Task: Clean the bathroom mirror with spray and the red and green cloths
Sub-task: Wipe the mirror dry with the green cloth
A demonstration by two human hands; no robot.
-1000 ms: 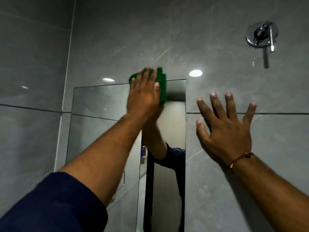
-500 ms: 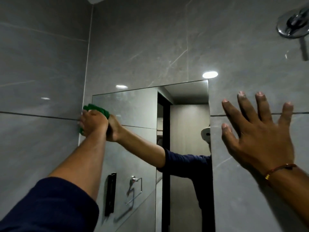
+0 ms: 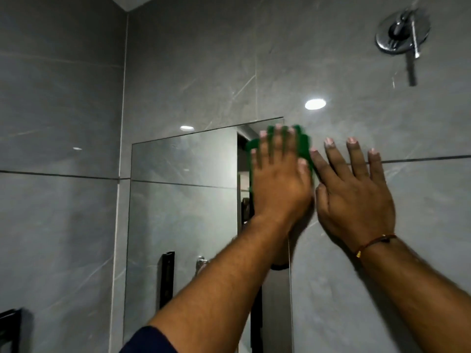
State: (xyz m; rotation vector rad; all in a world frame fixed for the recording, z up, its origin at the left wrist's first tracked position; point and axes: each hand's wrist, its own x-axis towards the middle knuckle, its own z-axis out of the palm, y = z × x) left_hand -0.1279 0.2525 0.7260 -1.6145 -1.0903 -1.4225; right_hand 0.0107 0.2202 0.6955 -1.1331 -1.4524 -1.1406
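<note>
A tall mirror point(image 3: 183, 212) is set into the grey tiled wall. My left hand point(image 3: 280, 182) presses the green cloth point(image 3: 304, 146) flat against the mirror's top right corner, fingers spread over it; only the cloth's edges show around the hand. Just to the right, my right hand point(image 3: 356, 197) lies flat on the wall tile with fingers apart and holds nothing. A red thread band circles its wrist. No red cloth or spray bottle is in view.
A chrome wall valve point(image 3: 402, 36) sticks out of the tiles at the upper right. A black fixture point(image 3: 10, 329) shows at the lower left edge. The mirror reflects a black holder point(image 3: 167, 278) and a chrome hook point(image 3: 201, 261).
My left hand has swept the green cloth from the mirror's upper left edge across to its top right corner, ending beside my right hand, which stayed on the wall.
</note>
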